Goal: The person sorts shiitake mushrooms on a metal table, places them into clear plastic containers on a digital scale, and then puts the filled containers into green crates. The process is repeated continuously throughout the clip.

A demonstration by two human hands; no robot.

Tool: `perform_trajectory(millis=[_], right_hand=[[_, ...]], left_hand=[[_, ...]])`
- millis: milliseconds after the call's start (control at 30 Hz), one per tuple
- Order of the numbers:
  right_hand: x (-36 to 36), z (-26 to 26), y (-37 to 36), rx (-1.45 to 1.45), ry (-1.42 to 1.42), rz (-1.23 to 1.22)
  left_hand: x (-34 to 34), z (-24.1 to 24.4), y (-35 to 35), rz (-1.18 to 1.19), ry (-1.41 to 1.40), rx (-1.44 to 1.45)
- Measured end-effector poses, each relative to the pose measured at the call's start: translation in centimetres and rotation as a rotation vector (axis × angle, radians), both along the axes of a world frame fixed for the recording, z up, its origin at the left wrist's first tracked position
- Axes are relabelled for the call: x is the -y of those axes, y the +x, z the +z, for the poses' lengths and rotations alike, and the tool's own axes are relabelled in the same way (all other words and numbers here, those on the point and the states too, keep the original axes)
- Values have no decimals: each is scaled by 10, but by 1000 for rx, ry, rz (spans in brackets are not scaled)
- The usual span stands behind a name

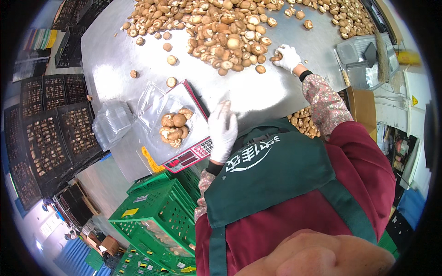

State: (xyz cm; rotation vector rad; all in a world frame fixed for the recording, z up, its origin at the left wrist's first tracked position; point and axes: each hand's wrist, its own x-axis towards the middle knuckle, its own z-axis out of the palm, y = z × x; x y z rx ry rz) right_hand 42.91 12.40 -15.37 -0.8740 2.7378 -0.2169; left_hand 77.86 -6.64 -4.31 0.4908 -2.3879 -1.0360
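My right hand [289, 58], in a white glove, holds a brown mushroom [276, 57] just above the steel table, right of the big mushroom heap [228, 45]. My left hand [222, 132], gloved too, is beside the right edge of a red-and-white digital scale [172, 151] and near its keypad [203, 149]. No item shows in it; its fingers lie close together with the thumb apart. An open clear plastic clamshell box [162, 100] rests on the scale. Several mushrooms [179, 120] sit in its base, and its lid tilts up at the far left side.
Loose mushrooms [171, 60] dot the steel table [114, 62]. Nested clear boxes [112, 119] stand left of the scale, more clear trays [362, 58] at the right edge. Green crates [155, 200] are stacked below. Black crates of mushrooms [45, 145] stand left; a cardboard box [362, 107] is right.
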Motion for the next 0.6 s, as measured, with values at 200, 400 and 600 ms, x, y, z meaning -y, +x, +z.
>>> perform_trajectory(millis=[200, 400, 600], right_hand=[[-56, 37, 46, 6, 170, 269], [-123, 100, 46, 366, 914, 462], [-26, 107, 47, 104, -166, 277]], left_hand=[[-5, -32, -9, -49, 252, 155], [11, -73, -49, 15, 192, 142], [39, -72, -132, 72, 153, 33]])
